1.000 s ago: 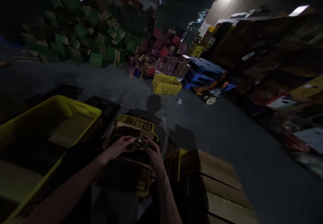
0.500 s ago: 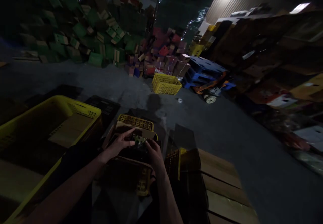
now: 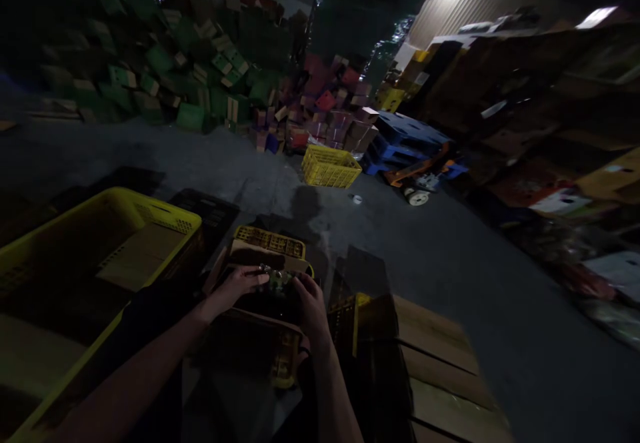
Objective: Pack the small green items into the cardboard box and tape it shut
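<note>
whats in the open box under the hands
A shiny greenish item, in or just above the box, between left hand and right hand; hands and darkness hide the rest.

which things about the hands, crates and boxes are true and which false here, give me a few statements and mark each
1. The left hand and the right hand are at opposite sides of a small shiny item. True.
2. In the picture, blue pallets stand to the right of the far crate. True.
3. The far crate is red. False: it is yellow.
4. The green boxes at the back stand in straight columns. False: they lie in a jumbled heap.
5. The large crate at the left is yellow. True.
</note>
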A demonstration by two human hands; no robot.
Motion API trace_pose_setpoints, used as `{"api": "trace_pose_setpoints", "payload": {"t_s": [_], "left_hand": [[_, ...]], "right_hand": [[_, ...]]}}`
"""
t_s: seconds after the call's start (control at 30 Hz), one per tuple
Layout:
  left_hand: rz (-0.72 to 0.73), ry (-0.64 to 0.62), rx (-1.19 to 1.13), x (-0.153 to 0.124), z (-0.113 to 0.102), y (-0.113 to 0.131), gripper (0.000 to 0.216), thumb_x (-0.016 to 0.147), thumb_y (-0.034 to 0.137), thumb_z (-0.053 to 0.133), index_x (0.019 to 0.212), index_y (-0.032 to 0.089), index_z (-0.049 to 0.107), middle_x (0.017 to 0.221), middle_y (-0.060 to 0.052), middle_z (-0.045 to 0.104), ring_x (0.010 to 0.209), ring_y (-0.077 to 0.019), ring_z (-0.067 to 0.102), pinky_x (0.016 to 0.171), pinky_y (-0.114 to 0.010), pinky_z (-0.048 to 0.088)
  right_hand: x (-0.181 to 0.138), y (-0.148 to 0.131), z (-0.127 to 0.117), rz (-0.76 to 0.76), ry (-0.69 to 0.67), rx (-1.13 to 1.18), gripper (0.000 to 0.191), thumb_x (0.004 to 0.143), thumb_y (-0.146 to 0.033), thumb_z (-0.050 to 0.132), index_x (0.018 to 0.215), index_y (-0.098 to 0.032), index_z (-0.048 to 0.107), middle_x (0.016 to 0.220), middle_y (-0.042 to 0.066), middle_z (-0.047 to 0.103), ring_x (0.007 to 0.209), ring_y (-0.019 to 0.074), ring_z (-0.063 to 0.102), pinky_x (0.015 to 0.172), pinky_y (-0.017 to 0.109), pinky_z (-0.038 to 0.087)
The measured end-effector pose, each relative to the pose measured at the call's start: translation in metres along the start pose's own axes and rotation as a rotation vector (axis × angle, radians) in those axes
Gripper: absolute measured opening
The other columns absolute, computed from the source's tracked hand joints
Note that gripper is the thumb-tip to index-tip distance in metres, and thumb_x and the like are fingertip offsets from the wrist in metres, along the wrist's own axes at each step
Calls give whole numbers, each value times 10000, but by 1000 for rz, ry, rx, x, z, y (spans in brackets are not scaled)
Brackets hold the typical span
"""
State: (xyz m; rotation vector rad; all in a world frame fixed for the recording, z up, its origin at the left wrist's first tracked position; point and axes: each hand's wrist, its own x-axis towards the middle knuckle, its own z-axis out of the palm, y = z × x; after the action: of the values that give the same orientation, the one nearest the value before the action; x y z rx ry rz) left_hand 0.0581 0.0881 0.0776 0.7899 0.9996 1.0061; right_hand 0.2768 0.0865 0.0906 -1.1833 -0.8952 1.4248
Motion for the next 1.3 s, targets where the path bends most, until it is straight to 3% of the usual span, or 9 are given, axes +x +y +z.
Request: {"api": "trace_pose_setpoints", "payload": {"t_s": [0.13, 0.57, 0.73, 0.83, 0.97, 1.07, 1.3], "left_hand": [[-3, 10, 29, 0, 1, 3, 490, 703, 515, 903, 1014, 145, 822, 1103, -153, 806, 1104, -338, 735, 940, -423, 584], [18, 98, 82, -3, 4, 7, 495, 726, 539, 873, 1048, 166, 830, 1141, -141, 803, 1150, -352, 709, 903, -384, 568], [140, -89, 203, -13, 8, 22, 441, 799, 515, 809, 1074, 172, 838, 1119, -109, 817, 1154, -339, 707, 1010, -410, 527], [200, -119, 231, -17, 11, 31, 396, 810, 490, 795, 1053, 182, 848, 1113, -90, 821, 1158, -329, 705, 1060, -410, 500], [131, -21, 229, -13, 10, 27, 424, 799, 506, 808, 1063, 175, 844, 1074, -95, 825, 1070, -323, 730, 950, -392, 550], [63, 18, 170, -9, 8, 17, 486, 779, 512, 833, 1119, 165, 820, 1161, -119, 801, 1089, -319, 726, 885, -364, 573], [25, -124, 93, -11, 9, 9, 516, 761, 451, 869, 1194, 183, 791, 1219, -93, 777, 1159, -313, 698, 942, -400, 592]], "right_hand": [[2, 0, -1, -7, -8, 0, 392, 686, -478, 901, 969, -222, 806, 938, 38, 792, 872, 219, 700, 761, 299, 540], [-4, -8, 3, -29, 10, 15, 344, 714, -490, 897, 885, -215, 778, 835, 18, 768, 790, 196, 682, 741, 287, 521], [-3, -5, -1, -25, -45, -25, 340, 687, -467, 913, 858, -206, 778, 861, 23, 771, 817, 201, 674, 737, 279, 514], [-2, -4, -2, -41, -27, -23, 319, 706, -456, 904, 867, -209, 782, 857, 19, 764, 806, 191, 667, 736, 278, 510], [-2, -3, 0, -48, 32, 11, 332, 694, -456, 907, 883, -210, 787, 848, 18, 765, 776, 187, 665, 723, 284, 508], [-1, -3, -1, -53, 49, 14, 339, 690, -455, 905, 887, -206, 787, 830, 15, 764, 755, 184, 662, 718, 289, 511], [-1, -4, -3, -96, 78, -15, 331, 705, -458, 898, 885, -204, 785, 851, 12, 762, 780, 177, 664, 749, 281, 520]]}}
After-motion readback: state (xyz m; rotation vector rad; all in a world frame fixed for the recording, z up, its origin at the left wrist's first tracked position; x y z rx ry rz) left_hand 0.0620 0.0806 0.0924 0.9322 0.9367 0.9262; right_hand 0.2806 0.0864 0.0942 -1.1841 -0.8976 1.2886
